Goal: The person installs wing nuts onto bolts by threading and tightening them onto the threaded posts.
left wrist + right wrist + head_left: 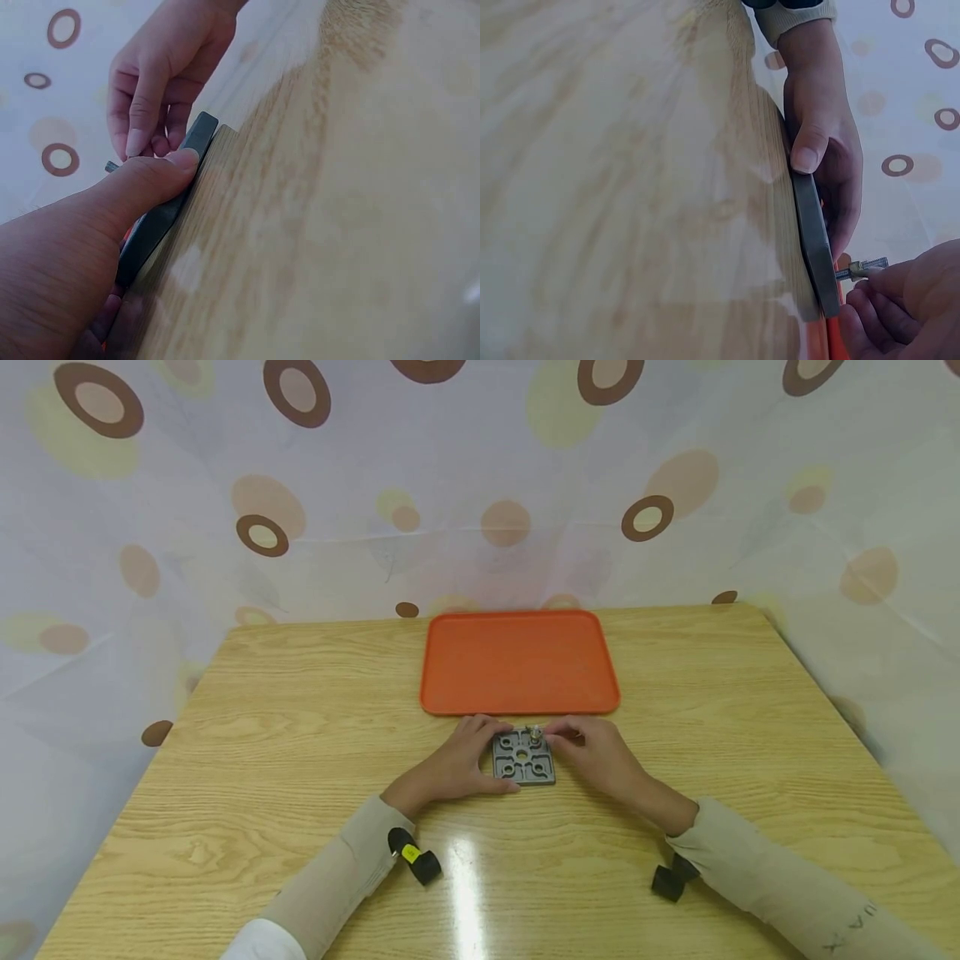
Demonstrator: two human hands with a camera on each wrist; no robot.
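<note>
A square grey metal plate (pixel 523 775) with a ring-shaped boss near each corner and one in the middle lies on the wooden table. My left hand (pixel 459 764) grips it from the left, thumb along the near edge and fingers at the far edge. From the plate's far right corner a threaded bolt (pixel 877 263) stands upright, carrying a small brass-coloured nut (pixel 857 268). My right hand (pixel 602 762) pinches this nut between thumb and fingertips, which partly hide it in the left wrist view.
Just beyond the plate lies an orange tray (pixel 517 664) with a raised rim. The wooden table (pixel 322 710) reaches back to a white curtain (pixel 450 468) patterned with circles. Each sleeve bears a black wrist camera strap (pixel 405 843).
</note>
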